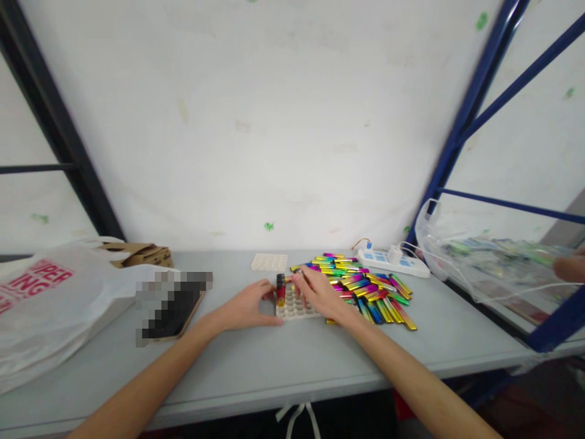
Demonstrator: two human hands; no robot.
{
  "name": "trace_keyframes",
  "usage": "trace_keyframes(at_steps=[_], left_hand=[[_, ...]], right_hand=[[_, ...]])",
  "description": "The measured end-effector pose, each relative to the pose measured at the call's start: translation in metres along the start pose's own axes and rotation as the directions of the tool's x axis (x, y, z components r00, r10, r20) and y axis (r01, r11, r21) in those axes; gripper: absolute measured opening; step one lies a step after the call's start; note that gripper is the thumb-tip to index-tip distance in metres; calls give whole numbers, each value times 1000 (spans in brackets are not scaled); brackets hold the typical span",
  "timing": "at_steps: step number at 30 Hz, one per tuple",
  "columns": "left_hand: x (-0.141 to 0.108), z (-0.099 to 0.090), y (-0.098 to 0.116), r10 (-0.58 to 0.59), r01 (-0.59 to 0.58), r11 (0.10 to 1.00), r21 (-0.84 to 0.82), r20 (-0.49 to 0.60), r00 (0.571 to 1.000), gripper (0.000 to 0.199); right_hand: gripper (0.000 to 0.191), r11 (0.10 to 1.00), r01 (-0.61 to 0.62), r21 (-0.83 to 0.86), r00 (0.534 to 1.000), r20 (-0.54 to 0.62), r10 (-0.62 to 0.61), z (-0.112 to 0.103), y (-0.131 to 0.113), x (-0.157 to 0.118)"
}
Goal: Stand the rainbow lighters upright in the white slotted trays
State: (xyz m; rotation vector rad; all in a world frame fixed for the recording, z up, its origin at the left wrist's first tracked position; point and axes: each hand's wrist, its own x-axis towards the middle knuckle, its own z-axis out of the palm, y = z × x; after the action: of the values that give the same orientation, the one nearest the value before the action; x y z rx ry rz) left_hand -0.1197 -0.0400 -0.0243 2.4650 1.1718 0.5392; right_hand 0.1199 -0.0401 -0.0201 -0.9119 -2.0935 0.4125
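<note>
A white tray [292,313] with rows of round holes lies on the table in front of me. One red and yellow lighter [280,291] with a black top stands upright at its left end. My left hand [249,305] is curved around that end, thumb at the front corner and fingers behind, gripping the tray. Over the tray, the fingers of my right hand [315,292] are pinched on what looks like another lighter [299,274]; only a small shiny part shows. Just right of the tray, a loose pile of shiny multicoloured lighters [370,289] partly lies behind my right hand.
A second white tray [269,263] lies near the wall. Behind the pile sits a power strip [395,262] with a plug and cable. A phone [176,308], a white plastic bag [68,299] and cardboard [141,253] are at left. A blue metal frame [450,152] rises at right, with another person's hand [569,267] beyond.
</note>
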Motion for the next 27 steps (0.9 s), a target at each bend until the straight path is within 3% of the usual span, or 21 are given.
trace_keyframes(at_steps=[4,10,13,18,22,27], left_hand=[[0,0,1,5,-6,1000,-22,-6,1000,59],[0,0,1,-8,8,1000,-9,-1,1000,59],[0,0,0,-9,9,1000,-1,-10,1000,60],[0,-2,3,4,-4,1000,-1,8,1000,61],[-1,-3,7,-12,12,1000,-2,-3,1000,59],[-1,-3,6,-2,2,1000,0,6,1000,58]], right_hand=[[36,990,127,-64,989,91,-121,3,-5,-2],[36,998,29,48,987,157,-36,5,3,-2],[36,998,36,46,980,192,-45,3,5,-2],[27,981,170,-88,956,257,-143,-4,0,-1],[20,958,215,-192,937,319,-146,-3,-5,1],[34,898,244,-367,927,359,-106,11,-6,1]])
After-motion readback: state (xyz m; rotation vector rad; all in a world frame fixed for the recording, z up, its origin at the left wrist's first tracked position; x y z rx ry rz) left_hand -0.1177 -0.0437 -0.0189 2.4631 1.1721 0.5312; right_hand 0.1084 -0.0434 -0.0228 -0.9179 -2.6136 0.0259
